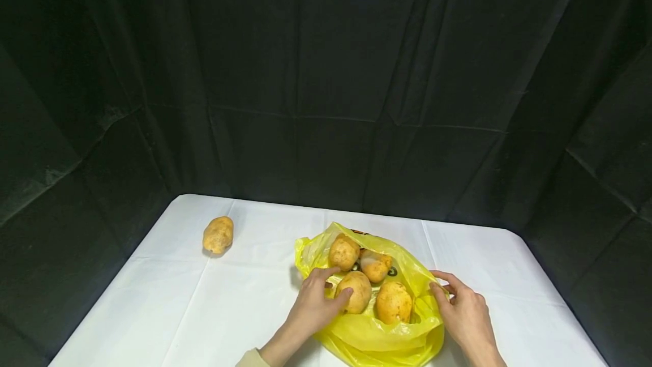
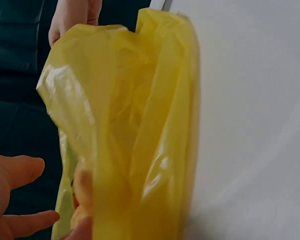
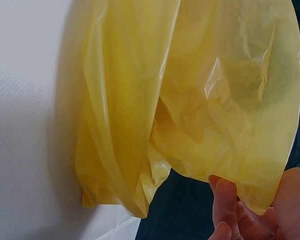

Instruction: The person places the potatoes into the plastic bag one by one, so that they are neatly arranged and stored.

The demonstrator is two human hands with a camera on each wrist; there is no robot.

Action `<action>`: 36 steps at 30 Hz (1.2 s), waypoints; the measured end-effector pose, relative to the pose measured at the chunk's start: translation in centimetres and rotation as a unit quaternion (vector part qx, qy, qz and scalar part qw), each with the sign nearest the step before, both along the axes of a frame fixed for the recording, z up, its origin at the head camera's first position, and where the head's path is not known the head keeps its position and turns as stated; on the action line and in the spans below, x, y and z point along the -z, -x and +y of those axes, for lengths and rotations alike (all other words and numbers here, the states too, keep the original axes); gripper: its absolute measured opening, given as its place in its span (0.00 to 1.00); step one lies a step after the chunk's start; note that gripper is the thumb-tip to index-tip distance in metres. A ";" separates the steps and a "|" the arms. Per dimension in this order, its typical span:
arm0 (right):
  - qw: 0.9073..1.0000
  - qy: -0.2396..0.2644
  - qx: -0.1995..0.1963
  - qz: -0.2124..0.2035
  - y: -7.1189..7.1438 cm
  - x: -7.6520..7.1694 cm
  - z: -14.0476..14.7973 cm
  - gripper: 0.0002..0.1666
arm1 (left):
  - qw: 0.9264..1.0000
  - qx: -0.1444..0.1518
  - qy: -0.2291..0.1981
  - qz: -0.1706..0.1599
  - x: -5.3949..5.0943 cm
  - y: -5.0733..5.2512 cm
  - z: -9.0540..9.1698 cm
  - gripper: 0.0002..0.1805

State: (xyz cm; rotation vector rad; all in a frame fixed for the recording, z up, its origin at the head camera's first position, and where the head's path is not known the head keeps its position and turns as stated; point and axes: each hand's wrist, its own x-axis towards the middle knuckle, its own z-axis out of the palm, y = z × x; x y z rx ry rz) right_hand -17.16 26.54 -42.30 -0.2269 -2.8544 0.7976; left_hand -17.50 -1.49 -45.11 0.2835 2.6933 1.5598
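Observation:
A yellow plastic bag (image 1: 367, 344) stands with its mouth spread on the white table, several potatoes (image 1: 394, 302) showing inside. My left hand (image 1: 313, 304) is at the bag's left rim, thumb and fingers apart beside the nearest left potato (image 1: 355, 292). In the left wrist view that hand's fingers (image 2: 27, 170) look straight and spread; whether they touch the potato cannot be told. My right hand (image 1: 466, 310) pinches the bag's right rim between thumb and fingers. The right wrist view shows its fingers (image 3: 225, 200) on the edge of the yellow plastic.
A single potato (image 1: 218, 235) lies outside the bag, toward the table's far left. The table (image 1: 239, 299) has a white cover with fold lines. Black cloth (image 1: 326, 84) hangs behind it and at both sides.

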 end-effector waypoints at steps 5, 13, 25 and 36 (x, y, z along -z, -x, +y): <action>1.000 0.000 -0.003 0.000 0.1 0.0 0.0 0.18 | 0.999 0.001 -0.018 0.030 -0.7 0.0 -0.8 0.27; 1.000 0.003 -0.007 -0.007 0.1 0.2 0.1 0.19 | 0.996 0.009 -0.072 0.043 -0.8 0.4 -1.8 0.27; 1.000 0.001 -0.013 0.005 0.1 0.3 0.1 0.18 | 0.995 -0.010 -0.055 0.088 -1.1 0.9 -3.6 0.25; 1.000 0.005 -0.015 0.006 0.2 0.4 0.0 0.18 | 0.991 -0.055 -0.053 0.105 -1.6 1.2 -5.2 0.24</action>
